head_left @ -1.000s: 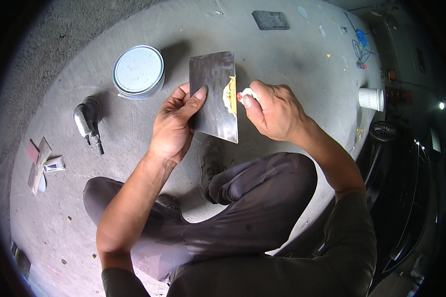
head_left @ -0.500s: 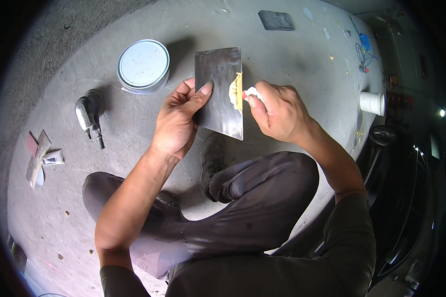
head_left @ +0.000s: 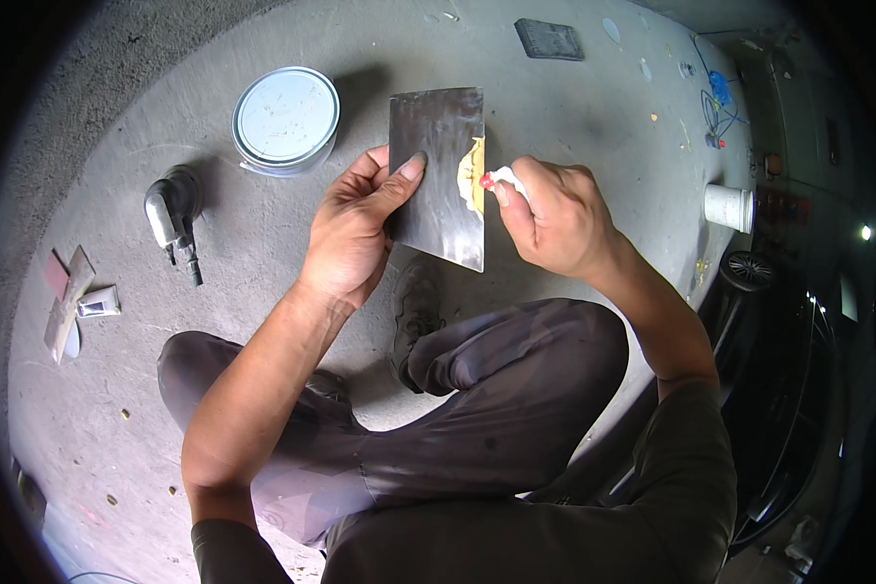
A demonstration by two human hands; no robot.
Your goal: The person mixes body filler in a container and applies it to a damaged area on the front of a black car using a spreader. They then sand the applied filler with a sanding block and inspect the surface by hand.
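My left hand (head_left: 352,229) grips a dark, flat metal plate (head_left: 428,190) by its left edge, thumb on top and fingers underneath. Along the plate's right edge lies a lump of yellowish putty (head_left: 472,177). Pinched in my right hand (head_left: 563,214) is a small white tube (head_left: 508,178), mostly covered by the fingers. Red paste (head_left: 488,181) shows at the tube's tip, right beside the putty; whether it touches the putty I cannot tell.
On the concrete floor stand a lidded round can (head_left: 285,117) and a power sander (head_left: 173,209). Sanding sheets (head_left: 68,302) and a small tube (head_left: 98,302) lie far left. A dark block (head_left: 549,40), a white bucket (head_left: 727,207) and a black car (head_left: 784,389) are beyond.
More red paste shows at the tube's tip. The plate and both hands have shifted slightly within the view, still close together.
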